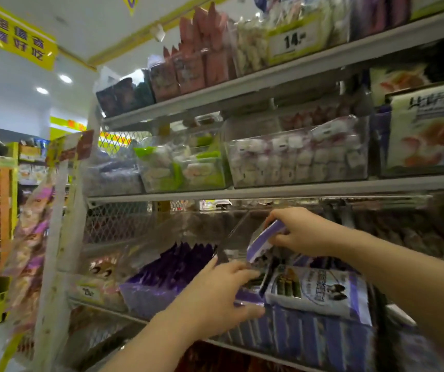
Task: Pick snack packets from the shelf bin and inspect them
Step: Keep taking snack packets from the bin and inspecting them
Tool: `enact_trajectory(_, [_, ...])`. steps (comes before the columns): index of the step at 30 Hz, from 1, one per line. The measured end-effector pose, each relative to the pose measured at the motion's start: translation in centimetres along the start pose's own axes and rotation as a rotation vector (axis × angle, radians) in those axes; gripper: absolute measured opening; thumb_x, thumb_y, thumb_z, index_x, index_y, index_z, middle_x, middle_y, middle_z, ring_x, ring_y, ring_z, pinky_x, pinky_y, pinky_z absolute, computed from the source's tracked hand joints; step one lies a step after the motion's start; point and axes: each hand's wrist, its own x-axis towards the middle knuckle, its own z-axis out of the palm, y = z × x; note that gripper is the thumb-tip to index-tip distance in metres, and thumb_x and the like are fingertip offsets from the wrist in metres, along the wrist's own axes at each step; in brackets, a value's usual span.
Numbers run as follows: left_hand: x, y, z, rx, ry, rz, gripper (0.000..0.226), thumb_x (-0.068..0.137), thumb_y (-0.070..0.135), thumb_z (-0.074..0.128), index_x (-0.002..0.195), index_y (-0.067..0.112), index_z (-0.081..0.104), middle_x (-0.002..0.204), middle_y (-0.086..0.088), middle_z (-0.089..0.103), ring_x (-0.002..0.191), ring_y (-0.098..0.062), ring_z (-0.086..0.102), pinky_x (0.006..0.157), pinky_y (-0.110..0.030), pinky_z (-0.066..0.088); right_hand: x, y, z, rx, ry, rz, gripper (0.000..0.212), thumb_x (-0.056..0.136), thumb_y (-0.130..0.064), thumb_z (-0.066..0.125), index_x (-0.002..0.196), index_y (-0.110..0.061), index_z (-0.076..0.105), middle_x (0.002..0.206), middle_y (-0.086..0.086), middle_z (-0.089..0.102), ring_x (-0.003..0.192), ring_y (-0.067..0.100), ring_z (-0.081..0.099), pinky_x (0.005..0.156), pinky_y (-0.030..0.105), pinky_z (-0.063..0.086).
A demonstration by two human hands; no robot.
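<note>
A clear shelf bin (322, 342) on the lower shelf holds several purple-and-white snack packets standing in a row. One packet (320, 289) lies flat on top of them. My right hand (300, 232) pinches the upper edge of a purple-and-white packet (262, 244) that is tilted up above the bin. My left hand (215, 296) grips the lower part of a packet at the bin's left front, thumb under, fingers over; whether it is the same packet I cannot tell.
Left of this bin stands another clear bin with dark purple packets (170, 269). The shelf above (269, 193) carries bins of white and green wrapped sweets. A side rack of hanging bags (30, 229) stands at the left. A price tag (294, 40) reads 14.
</note>
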Motion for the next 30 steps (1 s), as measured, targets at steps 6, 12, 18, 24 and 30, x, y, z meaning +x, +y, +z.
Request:
enact_trajectory(6, [1.9, 0.0, -0.2, 0.110, -0.062, 0.237, 0.060, 0.094, 0.057, 0.047, 0.148, 0.045, 0.025, 0.156, 0.010, 0.027, 0.137, -0.018, 0.036, 0.112, -0.036, 0.032, 4.5, 1.6, 0.4, -0.093, -0.151, 0.081, 0.029, 0.095, -0.026, 0.057, 0.123, -0.020, 0.054, 0.120, 0.003, 0.059, 0.100, 0.017, 0.056, 0.082, 0.028, 0.047])
enact_trajectory(12, [1.7, -1.7, -1.1, 0.306, 0.003, 0.349, 0.038, 0.100, 0.045, 0.041, 0.137, 0.034, 0.041, 0.155, 0.002, 0.030, 0.116, -0.030, 0.057, 0.084, -0.046, 0.054, 8.1, 1.2, 2.0, -0.293, -0.322, 0.057, 0.032, 0.098, -0.022, 0.050, 0.128, -0.011, 0.055, 0.124, 0.009, 0.060, 0.111, 0.025, 0.058, 0.098, 0.037, 0.048])
enact_trajectory(18, [1.7, -2.2, -1.6, 0.429, 0.054, 0.448, 0.036, 0.090, 0.031, 0.025, 0.122, 0.027, 0.044, 0.139, -0.014, 0.052, 0.085, -0.034, 0.067, 0.060, -0.038, 0.057, 9.8, 1.7, 2.4, -0.364, -0.349, 0.035, 0.031, 0.096, -0.022, 0.053, 0.124, -0.010, 0.058, 0.123, 0.010, 0.062, 0.109, 0.024, 0.059, 0.095, 0.033, 0.047])
enact_trajectory(24, [2.1, -2.6, -0.2, 0.400, 0.326, 0.334, 0.044, 0.077, 0.028, 0.072, 0.109, 0.025, 0.041, 0.098, 0.004, 0.069, 0.055, -0.016, 0.063, 0.042, -0.027, 0.049, 10.0, 3.8, 1.4, -0.264, -0.295, 0.041, 0.027, 0.093, -0.033, 0.059, 0.116, -0.020, 0.062, 0.117, 0.002, 0.063, 0.099, 0.018, 0.058, 0.088, 0.030, 0.045])
enact_trajectory(30, [2.6, -2.2, -2.0, -0.155, 0.649, -0.159, 0.029, 0.086, 0.037, 0.063, 0.091, 0.038, 0.034, 0.069, 0.016, 0.054, 0.062, -0.009, 0.060, 0.055, -0.029, 0.049, 9.9, 4.5, 1.3, -0.225, -0.223, 0.084, 0.022, 0.094, -0.025, 0.056, 0.105, -0.008, 0.065, 0.108, 0.014, 0.067, 0.097, 0.030, 0.062, 0.087, 0.037, 0.050])
